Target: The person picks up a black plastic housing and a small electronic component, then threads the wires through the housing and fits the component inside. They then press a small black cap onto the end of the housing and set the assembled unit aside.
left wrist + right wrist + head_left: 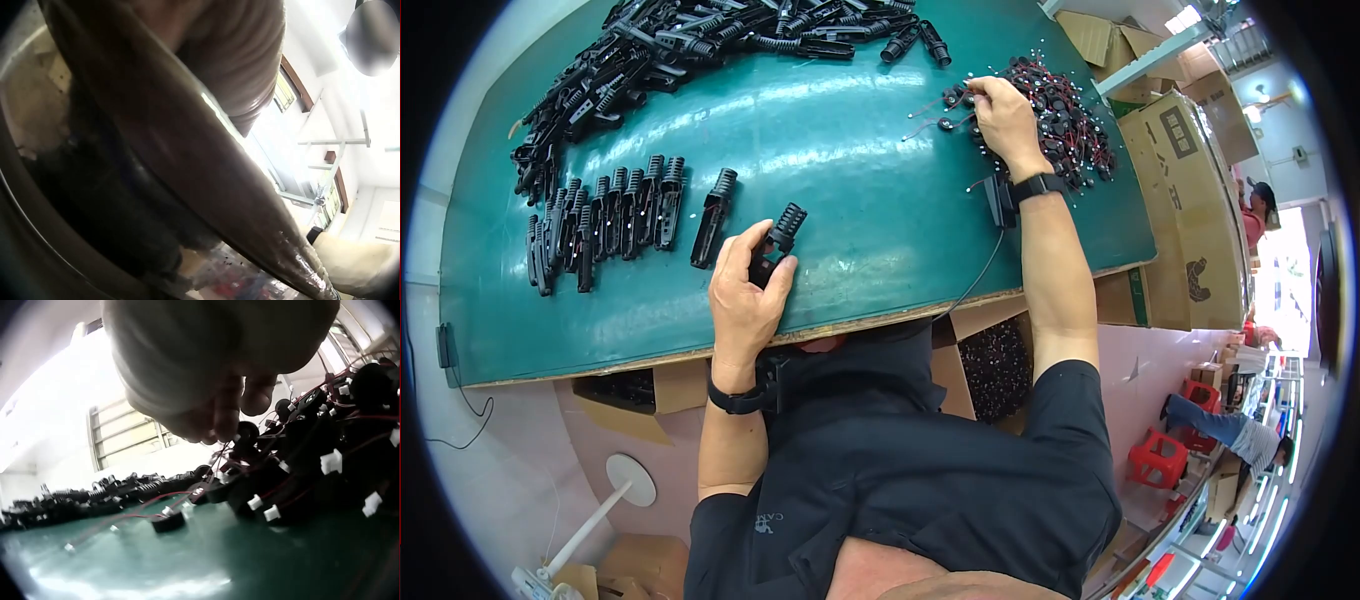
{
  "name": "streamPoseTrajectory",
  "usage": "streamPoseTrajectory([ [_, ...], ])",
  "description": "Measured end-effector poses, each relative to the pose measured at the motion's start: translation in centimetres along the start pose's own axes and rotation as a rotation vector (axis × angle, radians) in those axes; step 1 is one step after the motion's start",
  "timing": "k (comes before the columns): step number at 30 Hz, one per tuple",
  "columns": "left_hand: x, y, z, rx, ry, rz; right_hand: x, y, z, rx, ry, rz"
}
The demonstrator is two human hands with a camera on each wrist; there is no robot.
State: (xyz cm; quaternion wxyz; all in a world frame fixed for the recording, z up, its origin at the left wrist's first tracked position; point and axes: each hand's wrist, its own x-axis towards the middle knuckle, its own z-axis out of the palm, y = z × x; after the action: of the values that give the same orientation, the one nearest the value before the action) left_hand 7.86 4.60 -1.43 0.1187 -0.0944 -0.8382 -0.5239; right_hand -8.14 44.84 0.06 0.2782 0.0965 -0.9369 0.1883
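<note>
My left hand (745,292) grips a black plastic housing with a ribbed end (787,228) near the table's front edge. At the right, my right hand (1007,122) is at the left side of a pile of small round black parts (1060,120) with red wires and white connectors. In the right wrist view the fingertips (228,425) of the right hand touch or nearly touch a round part (247,434); whether they pinch it I cannot tell. One loose round part (169,521) lies on the green surface. The left wrist view is dark and blurred.
Beside the left hand lies a single housing (714,218), with a row of housings (630,212) further left. A large heap of housings (650,50) covers the back left. Cardboard boxes (1185,210) stand against the right edge of the green table (870,200).
</note>
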Motion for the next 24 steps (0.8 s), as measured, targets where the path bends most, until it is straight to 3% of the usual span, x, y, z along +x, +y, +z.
streamPoseTrajectory([
  [7,0.2,-0.5,0.2,-0.002,0.03,0.042,3.4,-0.4,1.5,-0.352,-0.113,-0.032],
  [10,0.2,-0.3,0.1,-0.007,0.019,0.02,4.5,-2.3,1.0,-0.416,-0.426,0.15],
  [15,0.3,-0.4,0.1,-0.011,0.015,0.015,4.9,-2.8,1.1,-0.504,-0.5,0.13],
  [19,0.3,-0.3,0.1,-0.029,0.002,-0.001,4.1,-2.4,1.0,-0.315,-0.522,0.139],
  [22,0.4,-0.2,-0.1,-0.024,0.0,0.001,3.2,-1.5,1.7,0.228,-0.341,0.265],
  [24,0.2,-0.1,0.0,-0.022,-0.006,0.002,2.3,-1.2,1.5,0.138,-0.281,0.196],
])
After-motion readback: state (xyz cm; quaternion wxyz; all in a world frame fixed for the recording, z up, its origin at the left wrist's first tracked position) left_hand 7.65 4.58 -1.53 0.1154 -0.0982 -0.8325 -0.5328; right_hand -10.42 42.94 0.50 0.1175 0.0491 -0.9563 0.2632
